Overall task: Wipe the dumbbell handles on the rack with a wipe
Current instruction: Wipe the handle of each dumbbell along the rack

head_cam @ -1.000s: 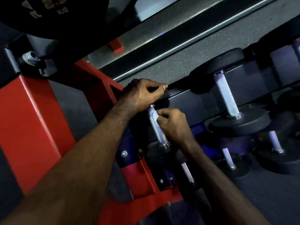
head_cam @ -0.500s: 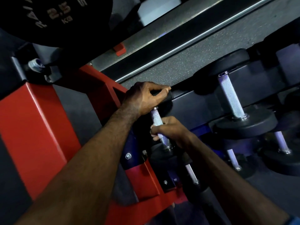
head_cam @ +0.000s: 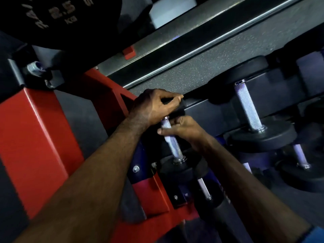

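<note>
At the left end of the black steel dumbbell rack (head_cam: 210,113), beside its red painted upright (head_cam: 33,144), a person works on the first knurled silver dumbbell handle (head_cam: 172,146). The left hand (head_cam: 154,106) grips the black rubber dumbbell head (head_cam: 181,106) at the handle's upper end, fingers curled over it, steadying the weight. The right hand (head_cam: 184,128), at about 4 o'clock from the left, is wrapped round the top of the handle; half a second earlier it sat lower, near the bottom collar, so it has slid back up the shaft. No wipe can be made out under the fingers, so whether one is held cannot be told. The up-and-down travel suggests this handle is mid-scrub, close to finished. A second knurled steel handle (head_cam: 248,106) waits untouched at 3 o'clock, with shorter handles on the tier below, so most of the job looks to remain.
</note>
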`<state>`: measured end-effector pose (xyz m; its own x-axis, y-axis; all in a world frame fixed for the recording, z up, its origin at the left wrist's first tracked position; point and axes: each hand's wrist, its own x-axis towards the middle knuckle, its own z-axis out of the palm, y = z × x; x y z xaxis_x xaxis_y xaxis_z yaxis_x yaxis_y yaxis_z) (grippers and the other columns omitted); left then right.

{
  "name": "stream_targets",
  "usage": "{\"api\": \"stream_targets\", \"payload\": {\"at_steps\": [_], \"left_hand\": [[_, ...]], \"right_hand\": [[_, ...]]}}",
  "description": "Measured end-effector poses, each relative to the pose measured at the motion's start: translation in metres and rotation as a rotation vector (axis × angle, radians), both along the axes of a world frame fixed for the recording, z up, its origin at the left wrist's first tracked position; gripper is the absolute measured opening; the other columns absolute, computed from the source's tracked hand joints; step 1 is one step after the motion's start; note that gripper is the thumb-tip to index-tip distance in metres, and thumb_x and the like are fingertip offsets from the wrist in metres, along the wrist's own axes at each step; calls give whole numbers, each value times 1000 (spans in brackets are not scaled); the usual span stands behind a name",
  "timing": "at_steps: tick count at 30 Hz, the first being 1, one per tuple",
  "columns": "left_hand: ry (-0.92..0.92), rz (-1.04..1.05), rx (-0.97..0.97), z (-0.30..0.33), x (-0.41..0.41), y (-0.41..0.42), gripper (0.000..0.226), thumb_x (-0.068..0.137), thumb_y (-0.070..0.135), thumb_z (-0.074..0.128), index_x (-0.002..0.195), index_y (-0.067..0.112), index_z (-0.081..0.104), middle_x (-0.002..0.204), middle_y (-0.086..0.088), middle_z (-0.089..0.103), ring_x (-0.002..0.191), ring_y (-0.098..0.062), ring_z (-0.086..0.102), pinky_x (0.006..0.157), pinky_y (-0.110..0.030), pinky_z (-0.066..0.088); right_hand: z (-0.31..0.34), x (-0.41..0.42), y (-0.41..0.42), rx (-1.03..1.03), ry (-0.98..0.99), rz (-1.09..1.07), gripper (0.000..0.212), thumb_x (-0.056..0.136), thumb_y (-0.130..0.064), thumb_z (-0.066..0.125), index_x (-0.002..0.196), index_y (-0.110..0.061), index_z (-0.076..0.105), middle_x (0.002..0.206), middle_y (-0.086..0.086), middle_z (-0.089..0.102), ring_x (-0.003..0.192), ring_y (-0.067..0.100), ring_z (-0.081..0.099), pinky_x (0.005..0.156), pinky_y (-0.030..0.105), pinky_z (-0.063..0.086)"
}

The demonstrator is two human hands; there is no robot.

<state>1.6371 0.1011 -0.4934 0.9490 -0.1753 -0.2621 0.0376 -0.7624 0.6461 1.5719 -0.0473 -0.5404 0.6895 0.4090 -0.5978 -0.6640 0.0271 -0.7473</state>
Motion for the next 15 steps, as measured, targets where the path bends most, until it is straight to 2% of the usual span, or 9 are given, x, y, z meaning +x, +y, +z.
{"api": "stream_targets", "payload": {"at_steps": [2, 3, 6, 8, 10, 13, 15], "left_hand": [[-1, 3, 0, 0, 0, -1, 36, 85, 70, 54, 114, 61, 73, 112, 26, 77, 108, 2, 72, 99, -36, 59], [-4, 2, 0, 0, 1, -1, 35, 85, 70, 54, 113, 61, 73, 112, 26, 77, 107, 2, 72, 98, -36, 59], [-6, 10, -8, -1, 1, 0, 33, 85, 72, 55, 112, 62, 73, 111, 27, 77, 106, 0, 73, 99, -38, 59], [-15, 12, -2, -1, 0, 1, 34, 86, 71, 56, 112, 60, 74, 111, 27, 77, 106, 1, 72, 99, -38, 59], [-15, 8, 12, 0, -1, 1, 37, 85, 71, 54, 112, 59, 76, 111, 27, 77, 107, 2, 72, 98, -37, 59], [-17, 1, 28, 2, -1, 0, 37, 84, 70, 53, 111, 58, 77, 111, 28, 76, 107, 4, 71, 97, -35, 58], [-6, 12, 13, 2, 0, -1, 36, 83, 72, 54, 109, 61, 76, 111, 29, 76, 108, 3, 71, 98, -36, 58]], "right_hand": [[3, 11, 2, 83, -44, -18, 30, 79, 0, 86, 104, 8, 72, 90, 12, 74, 83, 21, 68, 79, 33, 57], [1, 8, -1, 85, -26, 8, 31, 79, -4, 88, 102, 9, 71, 89, 13, 73, 82, 23, 67, 79, 35, 55], [-14, -17, -16, -36, 83, 177, 62, 62, -34, 98, 94, 10, 69, 84, 19, 69, 78, 28, 59, 76, 43, 47], [-19, -25, -23, -21, 106, 243, 68, 56, -38, 100, 96, 8, 70, 88, 22, 70, 80, 30, 60, 78, 46, 48], [-13, -11, -21, 38, 84, 234, 60, 64, -31, 99, 99, 8, 70, 92, 24, 70, 83, 32, 62, 80, 45, 49], [0, 11, -13, 60, -11, 191, 29, 79, -12, 90, 99, 2, 76, 92, 18, 75, 82, 25, 69, 81, 39, 55], [1, 6, -16, 22, -16, 230, 31, 81, -12, 89, 99, 8, 72, 89, 22, 73, 80, 26, 65, 78, 39, 51]]}}
